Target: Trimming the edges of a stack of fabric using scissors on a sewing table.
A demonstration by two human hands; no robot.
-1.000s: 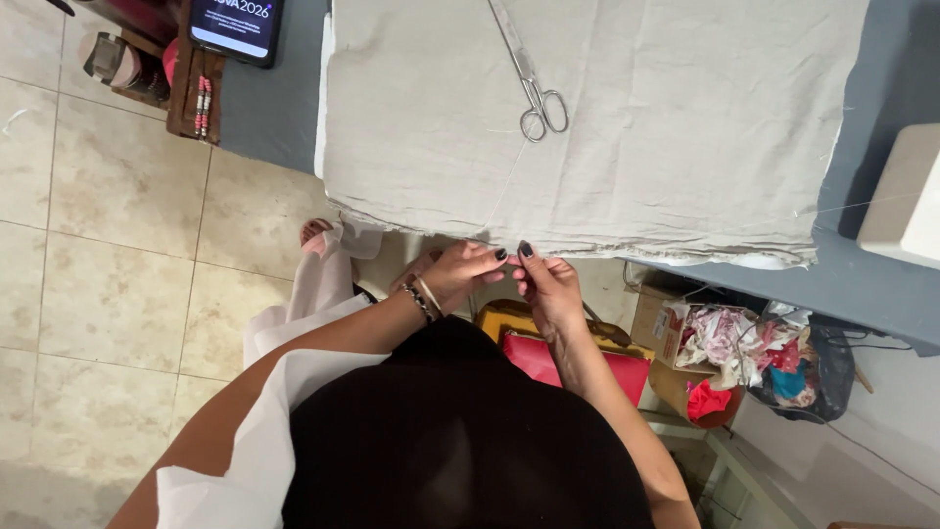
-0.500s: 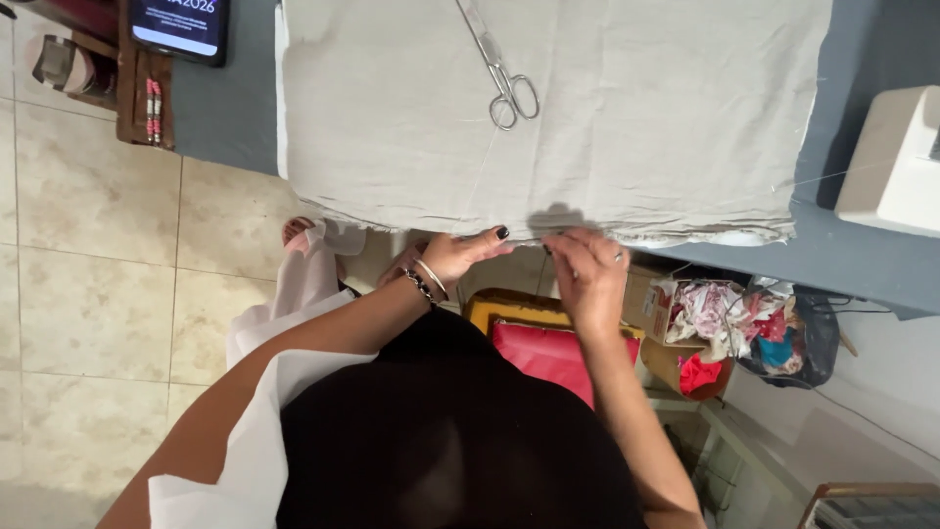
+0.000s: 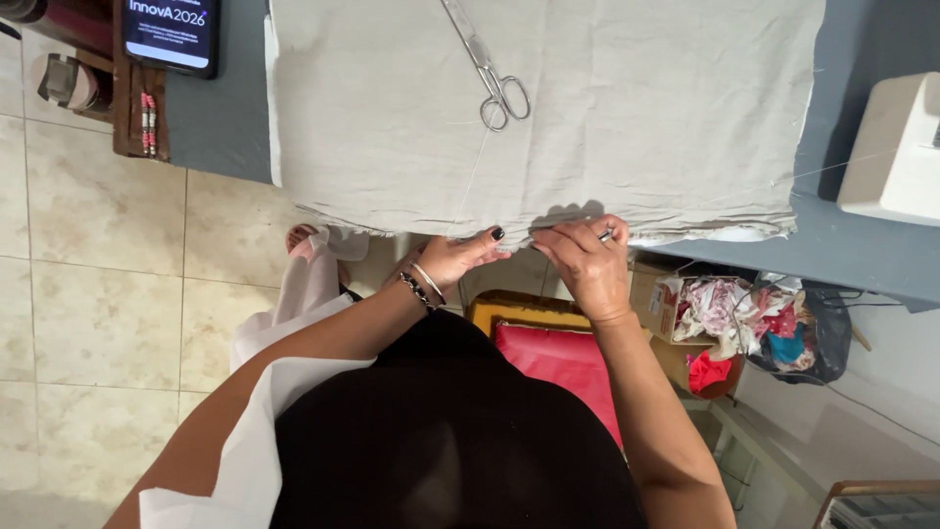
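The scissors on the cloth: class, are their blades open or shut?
Shut. The scissors lie flat on the grey cloth, blades together in one line, away from both hands.

The blades of the steel scissors [image 3: 493, 80] ran off the top edge. The white sewing machine [image 3: 893, 149] was cut by the right edge. A thin metal tool [image 3: 599, 236] lay mostly hidden under the right hand [image 3: 586, 263]; its kind was unclear.
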